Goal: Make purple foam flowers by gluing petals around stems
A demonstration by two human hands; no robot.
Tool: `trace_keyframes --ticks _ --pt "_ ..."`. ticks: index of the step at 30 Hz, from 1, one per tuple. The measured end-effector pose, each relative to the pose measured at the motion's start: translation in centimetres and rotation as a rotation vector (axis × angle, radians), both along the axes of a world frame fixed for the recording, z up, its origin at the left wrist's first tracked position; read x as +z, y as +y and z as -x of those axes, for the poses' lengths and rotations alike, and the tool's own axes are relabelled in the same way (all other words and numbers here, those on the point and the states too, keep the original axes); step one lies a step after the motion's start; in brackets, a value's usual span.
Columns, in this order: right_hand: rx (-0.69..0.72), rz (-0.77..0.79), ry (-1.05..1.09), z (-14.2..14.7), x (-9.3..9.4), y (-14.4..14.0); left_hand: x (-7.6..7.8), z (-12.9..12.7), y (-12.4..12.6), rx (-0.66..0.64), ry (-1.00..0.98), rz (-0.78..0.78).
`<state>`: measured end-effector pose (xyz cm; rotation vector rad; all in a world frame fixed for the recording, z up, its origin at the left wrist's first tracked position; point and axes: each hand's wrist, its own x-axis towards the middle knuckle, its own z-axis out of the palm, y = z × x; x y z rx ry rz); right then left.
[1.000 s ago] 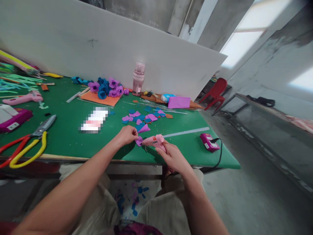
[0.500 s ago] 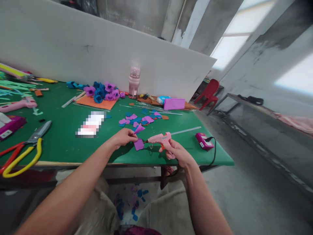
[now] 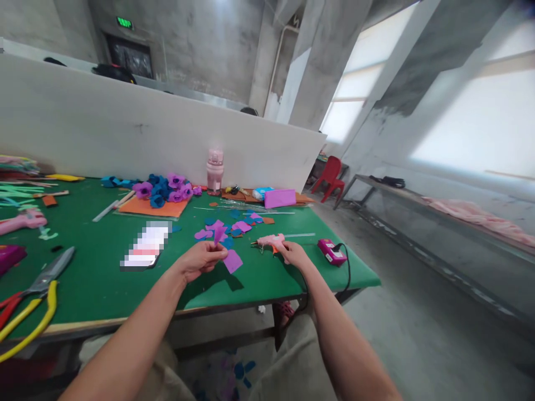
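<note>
Far lower left of the frame there's a pair of big shears with red and yellow loop handles [image 3: 31,298] lying on the green felt-covered table [image 3: 100,262], and a little right of them a flat phone-sized thing [image 3: 144,249], too blurred to read. Up at the back, centre-left, is a bunch of purple and blue foam flowers [image 3: 165,188] on an orange sheet [image 3: 152,207], with a pink drink bottle [image 3: 214,171] standing just to their right. Middle of the frame, the left hand [image 3: 199,260] has its fingertips pressed together, pinching a purple foam petal piece [image 3: 231,260] above the table edge, near the scatter of loose purple and blue foam cutouts [image 3: 228,227] behind it. Right of that, the right hand [image 3: 295,254] is wrapped around the grip of a pink hot glue gun [image 3: 270,241], which sits low on the table with its nozzle pointing left toward the petal; can't tell if a finger is on the trigger. A small magenta plug box [image 3: 330,250] with a black cord lies just beside it, lower right. My take for doing this bit well: keep the petal pinched by its far edge, away from where hot glue would land, and keep the nozzle off the felt
</note>
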<state>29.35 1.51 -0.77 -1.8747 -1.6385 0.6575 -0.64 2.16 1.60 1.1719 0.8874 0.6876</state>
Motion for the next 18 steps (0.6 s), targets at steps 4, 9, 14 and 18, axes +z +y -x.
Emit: trace_keyframes --ticks 4,9,14,18 --pt "-0.132 -0.135 -0.1 1.7 1.3 -0.4 0.6 0.3 -0.4 0.072 0.114 -0.11" --pt "0.384 -0.102 0.246 8.4 3.5 -1.7 1.2 0.4 -0.8 0.132 0.276 -0.266" --pt "0.402 0.028 0.321 13.0 2.6 -2.0 0.8 0.2 -0.7 0.115 0.328 -0.365" --pt "0.269 0.008 0.588 12.7 1.5 -1.4 -0.1 0.0 -0.5 0.124 0.312 -0.397"
